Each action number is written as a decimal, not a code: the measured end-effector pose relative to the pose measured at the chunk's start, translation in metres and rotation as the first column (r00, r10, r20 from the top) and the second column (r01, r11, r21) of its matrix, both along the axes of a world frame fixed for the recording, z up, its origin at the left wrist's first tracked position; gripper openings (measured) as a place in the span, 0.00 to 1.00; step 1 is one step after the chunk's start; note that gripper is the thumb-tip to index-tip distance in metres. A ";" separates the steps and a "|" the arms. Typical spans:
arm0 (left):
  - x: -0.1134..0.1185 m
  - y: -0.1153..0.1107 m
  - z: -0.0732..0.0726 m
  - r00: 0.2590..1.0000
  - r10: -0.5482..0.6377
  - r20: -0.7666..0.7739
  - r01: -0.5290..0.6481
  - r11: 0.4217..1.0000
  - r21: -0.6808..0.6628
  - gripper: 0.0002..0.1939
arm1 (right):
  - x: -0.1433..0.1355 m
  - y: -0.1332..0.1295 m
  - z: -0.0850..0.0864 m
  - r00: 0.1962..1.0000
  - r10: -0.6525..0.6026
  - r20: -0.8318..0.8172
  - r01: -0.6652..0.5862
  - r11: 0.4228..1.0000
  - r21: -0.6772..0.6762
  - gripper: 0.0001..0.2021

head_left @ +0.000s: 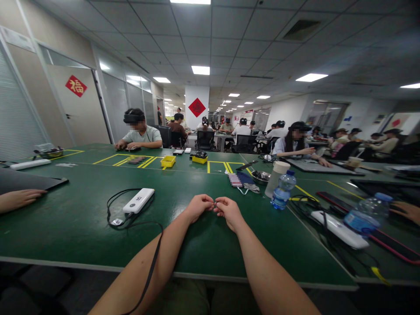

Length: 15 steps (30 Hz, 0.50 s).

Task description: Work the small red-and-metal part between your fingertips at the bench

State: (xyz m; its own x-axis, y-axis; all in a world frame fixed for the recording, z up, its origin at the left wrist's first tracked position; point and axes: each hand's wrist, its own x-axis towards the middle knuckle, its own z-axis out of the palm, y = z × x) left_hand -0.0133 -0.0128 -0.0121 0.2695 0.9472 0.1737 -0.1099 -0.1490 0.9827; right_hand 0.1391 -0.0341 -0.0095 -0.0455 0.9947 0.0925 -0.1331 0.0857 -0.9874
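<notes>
Over the green table [82, 236], my left hand [199, 207] and my right hand [229, 211] meet near the middle, fingertips nearly touching. Each hand is closed in a pinch. Whatever lies between the fingertips, if anything, is too small to make out. To the left of my left hand lies a white power bank [139, 200] with a black cable that runs along my left forearm. A water bottle [283, 190] stands to the right of my right hand, beside a pale cup [276, 179].
Yellow boxes [168, 162] sit beyond my hands. A metal bowl [261, 176] and a grey cloth [251, 187] lie before the bottle. At the right are another bottle [367, 214] and a white power bank [339, 229]. Another person's hand [21, 199] rests at the left.
</notes>
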 end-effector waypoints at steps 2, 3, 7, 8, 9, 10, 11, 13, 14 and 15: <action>0.000 0.000 0.000 1.000 0.005 -0.009 -0.005 1.000 0.015 0.07 | 0.001 0.001 0.000 1.000 -0.002 -0.012 0.002 1.000 -0.019 0.10; -0.001 0.000 0.000 1.000 0.010 -0.016 -0.009 1.000 0.023 0.07 | 0.001 0.001 0.000 1.000 -0.002 -0.025 0.001 0.999 -0.033 0.10; -0.001 0.001 -0.001 1.000 0.017 -0.026 -0.016 0.999 0.030 0.07 | 0.001 0.000 0.001 0.998 -0.012 -0.063 0.010 0.999 -0.036 0.11; -0.001 0.001 -0.001 1.000 0.011 -0.020 -0.011 1.000 0.028 0.08 | 0.001 -0.001 0.001 0.998 -0.015 -0.058 0.014 1.000 -0.019 0.11; -0.001 0.002 -0.002 1.000 0.003 -0.013 -0.003 1.000 0.025 0.08 | 0.001 -0.001 0.002 0.999 -0.016 -0.049 0.016 1.000 -0.001 0.11; -0.001 0.003 -0.002 1.000 -0.004 -0.006 0.004 1.000 0.020 0.08 | 0.000 -0.001 0.002 0.999 -0.015 -0.041 0.016 1.000 0.013 0.12; -0.001 0.003 -0.002 1.000 -0.009 0.001 0.009 1.000 0.016 0.07 | 0.000 -0.001 0.002 0.999 -0.017 -0.037 0.018 1.000 0.023 0.13; -0.001 0.004 -0.002 1.000 -0.012 0.006 0.012 1.000 0.002 0.07 | 0.000 0.000 0.001 0.999 -0.034 -0.035 0.035 0.999 0.028 0.14; 0.000 0.004 -0.002 1.000 -0.010 0.002 0.010 1.000 -0.007 0.07 | 0.000 0.000 0.001 0.998 -0.046 -0.033 0.047 0.999 0.027 0.14; 0.000 0.004 -0.002 1.000 -0.004 -0.002 0.004 1.000 -0.014 0.07 | 0.000 0.001 0.001 0.998 -0.058 -0.029 0.058 0.998 0.027 0.13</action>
State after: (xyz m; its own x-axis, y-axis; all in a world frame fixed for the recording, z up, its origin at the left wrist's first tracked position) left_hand -0.0138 -0.0088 -0.0142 0.2735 0.9485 0.1597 -0.1080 -0.1347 0.9850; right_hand 0.1386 -0.0331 -0.0087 0.0153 0.9925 0.1210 -0.1550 0.1219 -0.9804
